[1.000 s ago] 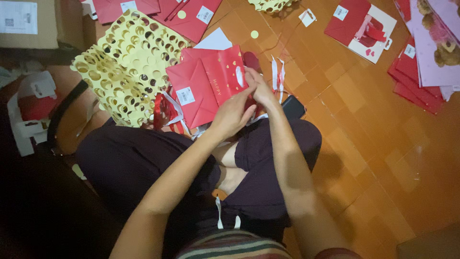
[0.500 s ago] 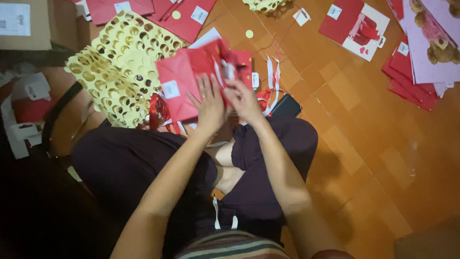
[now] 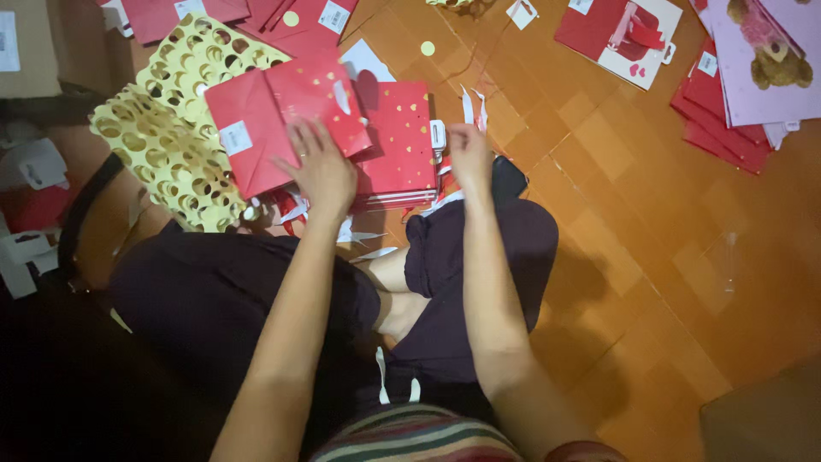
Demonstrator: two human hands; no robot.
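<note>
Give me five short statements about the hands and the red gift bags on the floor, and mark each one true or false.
1. The left hand rests on a flat red gift bag. True.
2. The right hand presses down on the pink teddy bear bag. False: that bag lies far off at the upper right, and the right hand is by the stack of red bags.
3. Yellow sheets with round holes lie left of the red bag. True.
4. The floor is grey carpet. False: it is orange-brown tile.
5. The person is standing. False: they sit on the floor, legs folded.
</note>
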